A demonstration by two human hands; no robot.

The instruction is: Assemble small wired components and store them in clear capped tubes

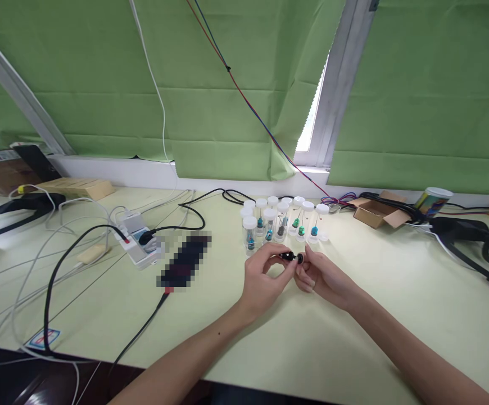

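My left hand (265, 277) pinches a small black part (286, 256) between thumb and index finger, just above the table. This part has a rounded black end at its right; its exact kind is too small to tell. Against that end, my right hand (322, 277) is closed, its fingertips meeting the left ones. Right behind my hands stands a group of several clear vials (250, 233) with white caps. Inside them are thin needle-like stems with blue bases (314, 231) or green bases (301, 230), and one looks dark.
A power strip (137, 242) with plugs and tangled cables lies left, beside a pixelated dark device (185, 261). An open cardboard box (379, 212), a can (432, 201) and a black headset-like frame (463, 233) are at right. Green blinds (236, 112) hang behind the table (211, 326).
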